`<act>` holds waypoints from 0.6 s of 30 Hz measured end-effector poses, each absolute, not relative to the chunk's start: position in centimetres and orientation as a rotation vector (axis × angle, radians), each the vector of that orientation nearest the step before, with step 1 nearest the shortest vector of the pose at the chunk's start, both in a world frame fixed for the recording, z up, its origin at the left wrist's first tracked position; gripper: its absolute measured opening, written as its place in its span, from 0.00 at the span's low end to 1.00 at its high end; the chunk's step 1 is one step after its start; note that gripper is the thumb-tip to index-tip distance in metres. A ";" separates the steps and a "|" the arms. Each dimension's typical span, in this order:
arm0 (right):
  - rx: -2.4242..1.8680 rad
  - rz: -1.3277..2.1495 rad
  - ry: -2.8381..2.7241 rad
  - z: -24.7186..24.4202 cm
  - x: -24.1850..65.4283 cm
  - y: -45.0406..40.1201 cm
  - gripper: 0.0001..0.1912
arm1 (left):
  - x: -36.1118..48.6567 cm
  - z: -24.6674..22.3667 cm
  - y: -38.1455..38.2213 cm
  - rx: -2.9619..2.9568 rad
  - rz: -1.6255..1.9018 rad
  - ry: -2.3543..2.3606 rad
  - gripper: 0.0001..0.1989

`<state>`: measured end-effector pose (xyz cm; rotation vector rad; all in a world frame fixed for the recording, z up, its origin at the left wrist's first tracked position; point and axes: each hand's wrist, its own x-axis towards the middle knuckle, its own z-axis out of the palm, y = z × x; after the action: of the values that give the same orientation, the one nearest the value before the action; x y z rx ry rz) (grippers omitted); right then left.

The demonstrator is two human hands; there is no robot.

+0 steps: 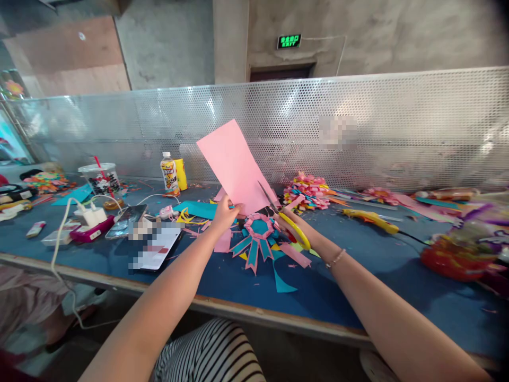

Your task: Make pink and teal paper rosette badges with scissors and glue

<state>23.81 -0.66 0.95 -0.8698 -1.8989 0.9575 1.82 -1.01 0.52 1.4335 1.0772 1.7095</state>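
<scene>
My left hand (227, 215) pinches a pink sheet of paper (234, 162) by its lower edge and holds it up above the table. In my right hand (292, 225) is a pair of yellow-handled scissors (296, 229); the dark blades reach up to the lower right part of the sheet. Whether the blades bite into the paper I cannot tell. Below, on the table, lies a pink and blue paper rosette (258, 228) with ribbon tails. Pink and blue paper strips (294, 254) are scattered around it.
On the blue table (318, 297), a phone (161, 249), purple power strip (93, 228), lidded cup (101, 178) and drink bottle (170, 174) stand left. A paper-flower pile (306, 190), yellow glue gun (369, 218) and red container (457, 257) lie right. A perforated metal panel (178, 122) rises behind.
</scene>
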 end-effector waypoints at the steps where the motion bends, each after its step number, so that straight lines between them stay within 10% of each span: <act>1: -0.879 0.911 -1.919 0.9 23.8 -0.6 0.23 | 1.8 0.6 -1.0 1.430 1.715 1.074 0.20; 10: -0.994 0.545 -2.020 0.8 23.7 0.1 0.19 | 1.9 0.9 -1.3 1.377 1.708 1.039 0.18; 18: -0.928 1.126 -1.790 0.3 23.4 -0.2 0.22 | 2.1 0.9 -1.6 1.382 1.672 1.036 0.20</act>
<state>23.45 -0.20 0.25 -0.9279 -1.7902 1.1265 2.06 -1.56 0.91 1.3821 1.0364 1.6717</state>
